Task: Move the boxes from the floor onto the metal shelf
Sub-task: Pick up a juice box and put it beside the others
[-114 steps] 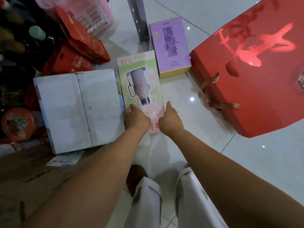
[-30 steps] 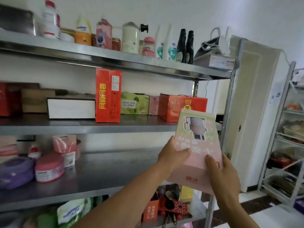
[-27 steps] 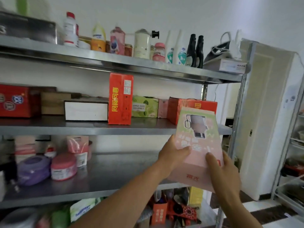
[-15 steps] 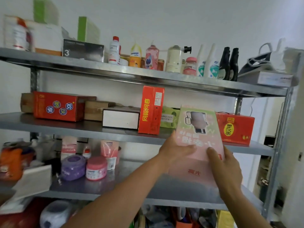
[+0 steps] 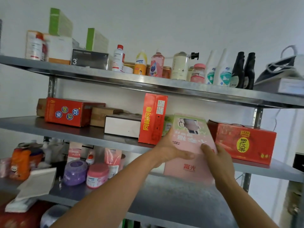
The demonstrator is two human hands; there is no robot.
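Note:
I hold a pink and green box (image 5: 191, 142) with a bottle pictured on it, upside down, in both hands. My left hand (image 5: 169, 149) grips its left edge and my right hand (image 5: 218, 163) grips its lower right edge. The box is raised in front of the middle level of the metal shelf (image 5: 70, 130), its top end in the gap between an upright red box (image 5: 153, 119) and a wide red carton (image 5: 243, 142). Its lower end hangs below the shelf's front edge. A green box behind it is mostly hidden.
The middle level also carries a red box (image 5: 65, 111), brown cartons (image 5: 103, 115) and a white box (image 5: 122, 126). Bottles (image 5: 179, 65) and boxes line the top level. Jars (image 5: 97, 175) and packets sit on the lower level, whose right part is bare metal.
I lifted the box from the floor and stood up. Over the last second the view swung left and I raised the box toward the gap on the middle level.

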